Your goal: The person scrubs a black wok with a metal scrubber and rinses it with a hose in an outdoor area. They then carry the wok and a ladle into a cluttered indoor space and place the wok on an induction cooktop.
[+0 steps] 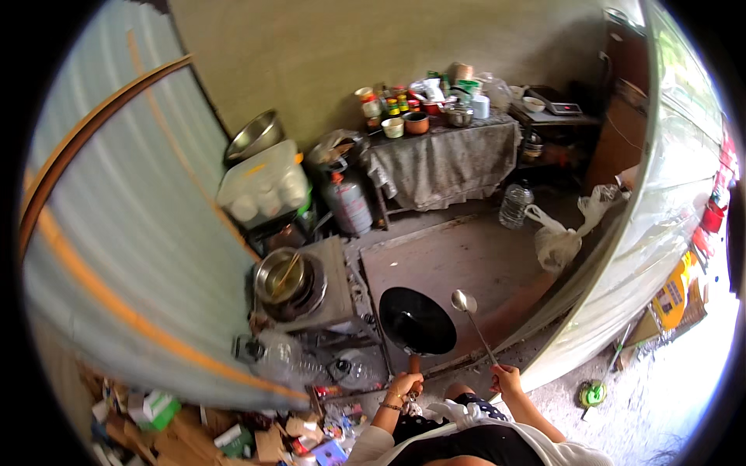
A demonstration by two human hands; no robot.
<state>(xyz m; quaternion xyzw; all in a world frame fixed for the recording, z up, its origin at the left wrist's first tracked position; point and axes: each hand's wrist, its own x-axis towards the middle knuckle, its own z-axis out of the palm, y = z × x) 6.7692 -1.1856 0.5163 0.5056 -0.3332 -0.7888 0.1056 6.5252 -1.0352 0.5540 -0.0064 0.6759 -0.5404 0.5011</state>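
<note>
My left hand [404,384] grips the handle of a black wok [417,319], which is held out in front of me over the floor. A bit of liquid or shine shows in the wok's dark bowl. In my right hand [506,380] is the long handle of a metal ladle [464,302], its bowl pointing away from me, to the right of the wok and apart from it. On the left, a gas stove [329,256] bears a metal pot [282,275] with chopsticks resting in it.
Large plastic bottles [354,368] stand below the stove. A gas cylinder [349,201] is beside a cloth-covered table [446,163] crowded with jars and pots. Plastic bags [556,242] and a water bottle [516,205] sit at right. Cardboard litter [192,437] lies lower left, behind a corrugated panel [151,262].
</note>
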